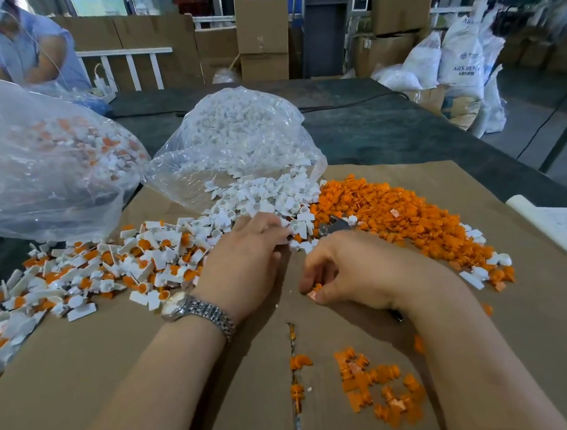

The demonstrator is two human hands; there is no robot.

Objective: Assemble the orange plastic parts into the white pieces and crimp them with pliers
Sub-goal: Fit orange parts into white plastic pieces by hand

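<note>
I note matt brown cardboard sheet (pixel 118 383) over a dark, dull counter (pixel 388 130). Orange parts (pixel 409 214) look like smooth plastic, slightly glossy; white pieces (pixel 266 195) the same, smooth moulded plastic. Two clear plastic bags (pixel 241 139), thin, crinkled, shiny with glare. Wristwatch band (pixel 212 315): polished metal links. Pliers (pixel 332 226): bare grey metal head, partly hidden. Woven white sacks (pixel 460 58) behind.

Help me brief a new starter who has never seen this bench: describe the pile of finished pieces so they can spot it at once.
Start at the brown cardboard sheet covering the table. Along its left side, below the big clear bag and beside the left hand with the wristwatch, lies the finished pile. Unlike the all-white heap and all-orange heap to its right, each white piece here shows an orange insert.
</note>
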